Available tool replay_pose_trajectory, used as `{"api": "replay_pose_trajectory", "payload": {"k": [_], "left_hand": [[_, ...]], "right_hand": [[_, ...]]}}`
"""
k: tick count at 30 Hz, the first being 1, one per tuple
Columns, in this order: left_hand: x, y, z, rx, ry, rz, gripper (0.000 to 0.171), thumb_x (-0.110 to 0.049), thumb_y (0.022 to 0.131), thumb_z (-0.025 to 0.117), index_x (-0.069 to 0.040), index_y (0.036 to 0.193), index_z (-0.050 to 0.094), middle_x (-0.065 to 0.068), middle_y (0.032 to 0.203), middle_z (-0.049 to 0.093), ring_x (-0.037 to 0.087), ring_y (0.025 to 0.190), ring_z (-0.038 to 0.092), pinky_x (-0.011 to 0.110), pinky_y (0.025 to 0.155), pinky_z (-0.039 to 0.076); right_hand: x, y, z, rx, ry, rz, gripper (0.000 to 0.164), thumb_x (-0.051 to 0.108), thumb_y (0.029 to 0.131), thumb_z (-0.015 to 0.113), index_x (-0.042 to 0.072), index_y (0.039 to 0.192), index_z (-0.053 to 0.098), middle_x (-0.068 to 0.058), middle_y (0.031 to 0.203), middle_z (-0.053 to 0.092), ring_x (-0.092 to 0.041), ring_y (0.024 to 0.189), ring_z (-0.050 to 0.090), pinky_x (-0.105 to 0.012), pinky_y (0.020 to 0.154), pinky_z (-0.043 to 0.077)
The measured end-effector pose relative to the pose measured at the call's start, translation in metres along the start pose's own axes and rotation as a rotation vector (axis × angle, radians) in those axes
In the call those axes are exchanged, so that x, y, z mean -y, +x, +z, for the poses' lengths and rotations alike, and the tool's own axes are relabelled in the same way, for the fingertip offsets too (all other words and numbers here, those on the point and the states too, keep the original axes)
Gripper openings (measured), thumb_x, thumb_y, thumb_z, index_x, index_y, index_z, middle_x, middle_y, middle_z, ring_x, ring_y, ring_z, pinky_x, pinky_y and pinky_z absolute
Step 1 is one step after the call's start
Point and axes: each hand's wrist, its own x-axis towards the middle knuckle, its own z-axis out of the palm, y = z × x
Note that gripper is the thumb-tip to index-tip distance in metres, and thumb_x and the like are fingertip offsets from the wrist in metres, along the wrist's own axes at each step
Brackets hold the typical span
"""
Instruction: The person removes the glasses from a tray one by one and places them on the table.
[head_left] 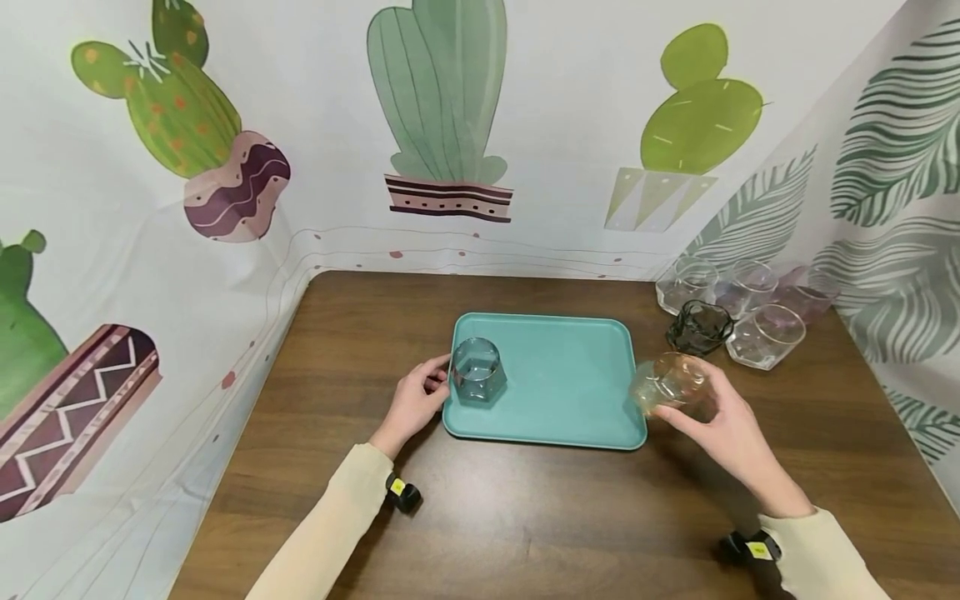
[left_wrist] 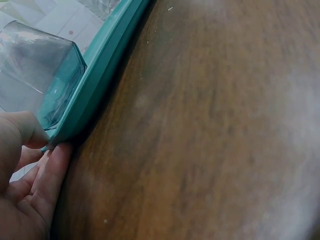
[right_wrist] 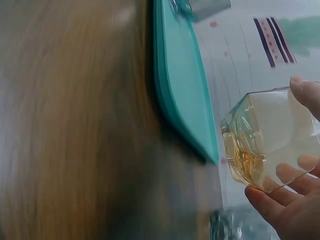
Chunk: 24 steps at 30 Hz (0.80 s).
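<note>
A teal tray [head_left: 558,375] lies on the wooden table, and a blue-grey glass [head_left: 478,371] stands upright near its left end. My left hand [head_left: 414,402] pinches the tray's left rim; in the left wrist view, its fingers [left_wrist: 56,167] reach to the rim's underside beside the glass. An amber-tinted glass [right_wrist: 272,140] is held in my right hand [head_left: 723,425], thumb on one side and fingers on the other. In the head view this glass is tilted, with its base toward the tray's right edge and apparently raised above the table.
At the back right corner, a dark glass [head_left: 699,327] stands beside a clear glass [head_left: 765,336]. Behind them are several more glasses, one of them pinkish [head_left: 806,292]. A cactus-printed cloth [head_left: 562,242] borders the table's back and sides.
</note>
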Motion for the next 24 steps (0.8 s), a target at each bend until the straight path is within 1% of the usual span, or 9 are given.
{"api": "replay_pose_trajectory", "payload": {"k": [2,3,5,9,12,16,21,24], "left_hand": [[0.000,-0.001,0.000,0.001,0.005,-0.008,0.050,-0.004,0.091,0.064,-0.008,0.141,0.064,0.010,0.106,0.066,0.022,0.091,0.064,0.034,0.080,0.055],[0.000,-0.001,0.000,0.003,0.004,-0.011,0.050,-0.003,0.092,0.064,-0.008,0.141,0.064,0.010,0.106,0.066,0.021,0.091,0.064,0.033,0.080,0.055],[0.000,-0.001,0.000,0.000,0.007,-0.010,0.049,-0.003,0.092,0.064,-0.007,0.141,0.064,0.010,0.106,0.066,0.021,0.091,0.064,0.033,0.079,0.055],[-0.001,-0.001,0.000,-0.011,0.009,0.002,0.050,-0.003,0.091,0.064,-0.006,0.140,0.064,0.010,0.106,0.067,0.021,0.091,0.064,0.032,0.078,0.055],[-0.001,0.000,-0.001,-0.016,0.010,0.005,0.050,-0.003,0.091,0.065,-0.007,0.140,0.064,0.010,0.105,0.067,0.021,0.091,0.065,0.032,0.079,0.055],[-0.002,0.000,-0.001,-0.010,0.013,-0.003,0.049,-0.003,0.091,0.065,-0.007,0.141,0.064,0.010,0.106,0.067,0.021,0.091,0.065,0.032,0.080,0.055],[-0.002,-0.001,0.000,-0.003,0.010,-0.008,0.049,-0.003,0.092,0.064,-0.006,0.141,0.064,0.010,0.106,0.067,0.021,0.091,0.065,0.033,0.081,0.055],[-0.002,0.000,0.000,-0.006,0.007,-0.005,0.049,-0.002,0.091,0.064,-0.006,0.140,0.064,0.010,0.106,0.067,0.021,0.091,0.065,0.034,0.081,0.055]], "right_hand": [[-0.006,-0.001,-0.007,-0.023,-0.011,0.012,0.079,0.003,0.082,0.087,0.004,0.150,0.046,-0.018,0.132,0.060,0.012,0.104,0.058,-0.003,0.085,0.043],[-0.009,-0.002,-0.011,-0.037,-0.021,0.018,0.079,0.003,0.081,0.087,0.004,0.149,0.047,-0.016,0.132,0.060,0.013,0.104,0.057,-0.003,0.085,0.042],[-0.015,-0.002,-0.018,-0.062,-0.036,0.034,0.079,0.003,0.082,0.087,0.003,0.150,0.046,-0.007,0.131,0.059,0.015,0.104,0.055,-0.002,0.085,0.041],[-0.027,-0.003,-0.033,-0.099,-0.044,0.066,0.077,0.005,0.084,0.085,0.001,0.150,0.045,0.015,0.125,0.057,0.017,0.101,0.055,-0.001,0.084,0.041],[-0.037,-0.004,-0.043,-0.114,-0.032,0.092,0.076,0.006,0.087,0.083,-0.001,0.150,0.042,0.023,0.121,0.057,0.017,0.097,0.057,-0.002,0.082,0.043],[-0.050,-0.007,-0.055,-0.142,-0.037,0.137,0.074,0.009,0.089,0.082,-0.001,0.149,0.041,0.027,0.114,0.057,0.017,0.094,0.057,-0.002,0.081,0.042],[-0.067,-0.009,-0.069,-0.178,-0.043,0.179,0.067,0.009,0.089,0.082,0.005,0.145,0.045,0.029,0.111,0.056,0.018,0.094,0.056,-0.001,0.080,0.042],[-0.074,-0.008,-0.076,-0.190,-0.040,0.189,0.065,0.008,0.089,0.081,0.004,0.144,0.045,0.027,0.110,0.057,0.017,0.089,0.058,-0.002,0.076,0.044]]}}
